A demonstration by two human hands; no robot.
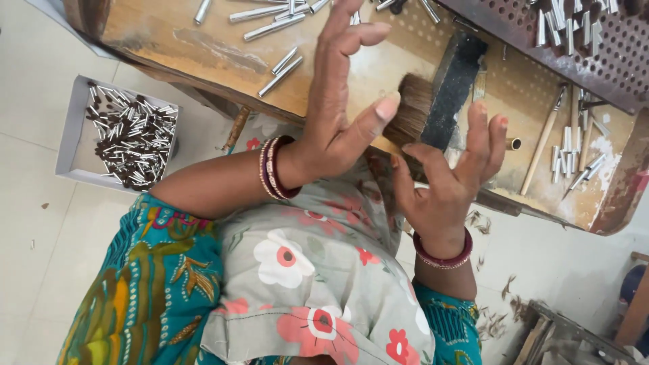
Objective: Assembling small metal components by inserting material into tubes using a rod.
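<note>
My left hand (338, 101) is raised over the wooden workbench (162, 34) with its fingers spread and nothing in it. My right hand (446, 182) is held up beside it, palm toward me, fingers apart and also empty. Between and behind the two hands a flat brush (414, 108) with brown bristles and a black handle lies on the bench. My right fingers are just in front of its bristles; I cannot tell whether they touch. Several short metal tubes (280, 67) lie loose on the bench past my left hand.
A white box (71, 135) of metal tubes and brown pieces sits on the floor at the left. At the upper right is a perforated metal plate (629, 67) with tubes in it. Thin wooden-handled brushes (544, 138) lie at the bench's right. Floral cloth (304, 270) covers my lap.
</note>
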